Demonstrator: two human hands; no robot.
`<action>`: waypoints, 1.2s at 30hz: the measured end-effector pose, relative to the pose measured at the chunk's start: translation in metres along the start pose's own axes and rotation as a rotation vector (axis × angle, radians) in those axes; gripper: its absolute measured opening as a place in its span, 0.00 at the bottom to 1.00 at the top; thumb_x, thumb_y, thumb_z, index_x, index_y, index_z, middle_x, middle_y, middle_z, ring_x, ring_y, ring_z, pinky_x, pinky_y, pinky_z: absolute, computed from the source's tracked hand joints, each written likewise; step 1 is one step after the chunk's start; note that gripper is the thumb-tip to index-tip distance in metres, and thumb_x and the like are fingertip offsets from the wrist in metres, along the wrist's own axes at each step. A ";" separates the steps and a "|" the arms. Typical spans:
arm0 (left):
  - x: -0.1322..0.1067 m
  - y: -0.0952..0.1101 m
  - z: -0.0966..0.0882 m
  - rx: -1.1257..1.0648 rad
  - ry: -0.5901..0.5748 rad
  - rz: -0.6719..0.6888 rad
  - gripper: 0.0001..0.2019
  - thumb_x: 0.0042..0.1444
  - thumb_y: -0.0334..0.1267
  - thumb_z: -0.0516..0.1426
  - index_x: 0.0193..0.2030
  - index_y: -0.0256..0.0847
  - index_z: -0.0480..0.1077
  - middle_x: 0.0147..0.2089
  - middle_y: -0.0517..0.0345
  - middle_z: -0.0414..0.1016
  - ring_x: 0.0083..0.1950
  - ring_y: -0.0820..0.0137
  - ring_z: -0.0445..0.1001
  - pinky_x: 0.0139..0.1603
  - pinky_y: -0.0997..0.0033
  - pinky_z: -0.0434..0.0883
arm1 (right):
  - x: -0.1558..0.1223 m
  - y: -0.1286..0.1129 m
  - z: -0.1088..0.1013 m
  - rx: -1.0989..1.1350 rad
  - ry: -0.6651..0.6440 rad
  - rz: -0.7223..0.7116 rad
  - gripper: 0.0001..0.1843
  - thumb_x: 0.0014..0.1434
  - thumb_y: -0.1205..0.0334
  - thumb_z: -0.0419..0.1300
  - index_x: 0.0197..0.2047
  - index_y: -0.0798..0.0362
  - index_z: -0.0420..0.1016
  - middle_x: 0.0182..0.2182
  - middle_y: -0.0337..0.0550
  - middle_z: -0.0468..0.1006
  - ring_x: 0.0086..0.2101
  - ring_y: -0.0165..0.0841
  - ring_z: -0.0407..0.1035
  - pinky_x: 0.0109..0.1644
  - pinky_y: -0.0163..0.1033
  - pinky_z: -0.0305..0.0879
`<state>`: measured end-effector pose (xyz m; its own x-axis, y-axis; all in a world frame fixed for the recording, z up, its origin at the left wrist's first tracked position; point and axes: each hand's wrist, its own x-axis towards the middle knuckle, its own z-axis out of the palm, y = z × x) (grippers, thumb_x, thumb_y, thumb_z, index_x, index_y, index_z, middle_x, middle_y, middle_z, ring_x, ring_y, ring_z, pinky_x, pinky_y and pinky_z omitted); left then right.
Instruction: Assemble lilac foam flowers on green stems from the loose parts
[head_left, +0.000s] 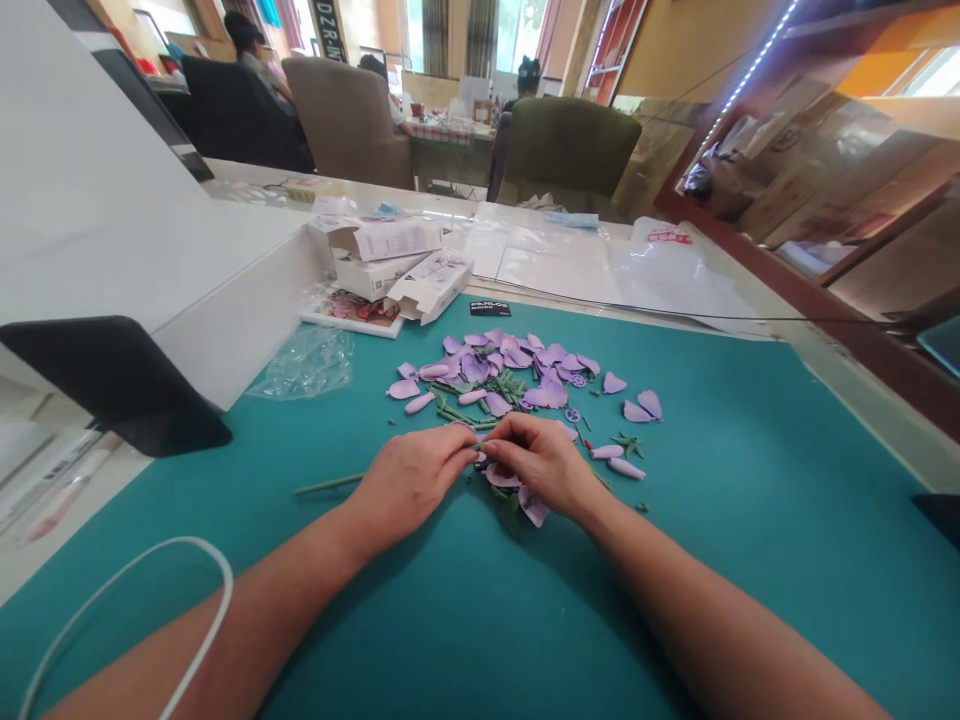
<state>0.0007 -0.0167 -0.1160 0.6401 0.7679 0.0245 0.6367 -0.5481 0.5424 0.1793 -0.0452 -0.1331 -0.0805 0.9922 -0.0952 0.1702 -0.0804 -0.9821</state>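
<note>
My left hand [412,478] is closed, thumb and fingers pinched together round a green stem [330,485] whose long end sticks out to the left on the mat. Fingertip to fingertip with it, my right hand [541,462] pinches a green part of the stem; its exact shape is mostly hidden by the fingers. Below the right hand, light purple petals [533,507] and a dark green leaf [510,515] show, partly covered. Just beyond both hands lies a loose pile of purple petals [474,368] mixed with green leaf pieces [508,387].
Everything lies on a green mat [750,480]. Pink-purple buds [625,468] lie to the right. Opened white boxes [435,283], a crumpled clear bag [307,362] and a black card [490,309] sit farther back. A white cable [217,580] loops at left. People sit in the background.
</note>
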 end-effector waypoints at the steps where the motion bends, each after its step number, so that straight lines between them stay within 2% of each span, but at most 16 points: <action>1: 0.000 0.000 0.000 0.015 0.000 0.009 0.14 0.65 0.42 0.46 0.41 0.43 0.71 0.41 0.56 0.79 0.41 0.66 0.75 0.38 0.72 0.66 | 0.000 0.001 0.001 -0.005 -0.002 -0.005 0.10 0.51 0.56 0.64 0.26 0.53 0.70 0.19 0.34 0.71 0.20 0.26 0.64 0.24 0.31 0.61; 6: 0.000 -0.001 0.000 0.046 0.000 0.021 0.15 0.64 0.43 0.45 0.39 0.43 0.70 0.40 0.55 0.78 0.38 0.65 0.75 0.35 0.71 0.65 | 0.000 0.007 0.005 -0.057 0.025 -0.025 0.07 0.53 0.59 0.61 0.27 0.52 0.70 0.19 0.34 0.70 0.22 0.27 0.65 0.26 0.32 0.62; 9: 0.000 -0.004 0.000 0.017 -0.006 0.017 0.17 0.64 0.46 0.43 0.39 0.44 0.70 0.39 0.57 0.79 0.37 0.65 0.75 0.34 0.71 0.66 | 0.001 0.000 0.002 -0.104 -0.016 -0.046 0.07 0.54 0.59 0.60 0.28 0.52 0.71 0.21 0.35 0.71 0.23 0.27 0.65 0.26 0.32 0.61; 12: 0.001 -0.008 0.003 -0.034 -0.011 0.013 0.18 0.64 0.49 0.43 0.47 0.47 0.70 0.43 0.58 0.80 0.41 0.64 0.77 0.39 0.71 0.68 | 0.003 -0.013 -0.016 -0.158 -0.036 -0.098 0.11 0.57 0.56 0.57 0.26 0.53 0.70 0.21 0.36 0.71 0.23 0.27 0.66 0.26 0.32 0.60; 14: 0.002 -0.011 0.005 -0.040 -0.014 0.011 0.19 0.64 0.49 0.43 0.52 0.48 0.69 0.50 0.57 0.79 0.46 0.62 0.77 0.44 0.69 0.70 | 0.003 -0.020 -0.037 -0.242 0.061 -0.131 0.13 0.59 0.56 0.56 0.26 0.53 0.70 0.20 0.35 0.71 0.22 0.27 0.65 0.26 0.32 0.59; 16: 0.003 -0.015 0.007 -0.026 -0.029 0.013 0.20 0.64 0.49 0.43 0.52 0.48 0.70 0.52 0.57 0.78 0.49 0.61 0.76 0.46 0.68 0.71 | 0.003 -0.025 -0.062 -0.409 0.215 -0.159 0.11 0.58 0.57 0.56 0.27 0.53 0.72 0.19 0.35 0.71 0.21 0.27 0.63 0.26 0.33 0.58; 18: 0.004 -0.018 0.009 -0.020 -0.033 0.021 0.20 0.63 0.49 0.43 0.52 0.48 0.71 0.52 0.57 0.78 0.50 0.61 0.76 0.47 0.68 0.72 | 0.004 -0.026 -0.086 -0.640 0.308 -0.147 0.07 0.58 0.60 0.57 0.31 0.52 0.74 0.22 0.36 0.74 0.24 0.28 0.66 0.27 0.33 0.58; 20: 0.004 -0.020 0.010 -0.020 -0.024 0.026 0.20 0.63 0.49 0.43 0.52 0.49 0.72 0.51 0.57 0.79 0.49 0.60 0.77 0.46 0.67 0.72 | 0.004 -0.024 -0.104 -0.948 0.293 -0.038 0.07 0.57 0.64 0.56 0.33 0.51 0.76 0.28 0.39 0.79 0.29 0.31 0.69 0.31 0.34 0.58; 22: 0.005 -0.022 0.011 -0.021 -0.015 0.022 0.20 0.63 0.50 0.44 0.52 0.49 0.72 0.50 0.57 0.79 0.48 0.59 0.77 0.47 0.66 0.72 | 0.006 -0.019 -0.114 -1.189 0.217 0.093 0.09 0.56 0.67 0.56 0.34 0.50 0.78 0.33 0.42 0.81 0.34 0.35 0.71 0.32 0.36 0.58; 26: 0.005 -0.023 0.012 -0.029 -0.015 0.009 0.20 0.62 0.50 0.45 0.51 0.48 0.73 0.49 0.56 0.79 0.48 0.59 0.77 0.49 0.64 0.72 | 0.013 -0.006 -0.118 -1.320 0.146 0.213 0.11 0.53 0.69 0.57 0.33 0.51 0.81 0.34 0.47 0.82 0.36 0.40 0.73 0.31 0.37 0.57; 32: 0.006 -0.026 0.013 -0.068 0.002 0.008 0.19 0.63 0.51 0.46 0.52 0.50 0.72 0.50 0.58 0.79 0.50 0.59 0.76 0.49 0.65 0.71 | 0.021 0.007 -0.118 -1.379 0.133 0.286 0.09 0.54 0.63 0.60 0.36 0.52 0.82 0.36 0.51 0.82 0.38 0.42 0.74 0.33 0.38 0.60; 36: 0.006 -0.026 0.014 -0.083 0.010 0.013 0.19 0.62 0.51 0.46 0.50 0.48 0.73 0.50 0.56 0.79 0.49 0.59 0.76 0.50 0.64 0.71 | 0.023 0.012 -0.113 -1.389 0.134 0.294 0.12 0.53 0.68 0.57 0.37 0.53 0.81 0.38 0.52 0.81 0.39 0.42 0.74 0.34 0.38 0.60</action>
<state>-0.0064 -0.0027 -0.1413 0.6433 0.7646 0.0405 0.5903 -0.5289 0.6097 0.2905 -0.0128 -0.1291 0.2044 0.9638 -0.1712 0.9789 -0.2020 0.0315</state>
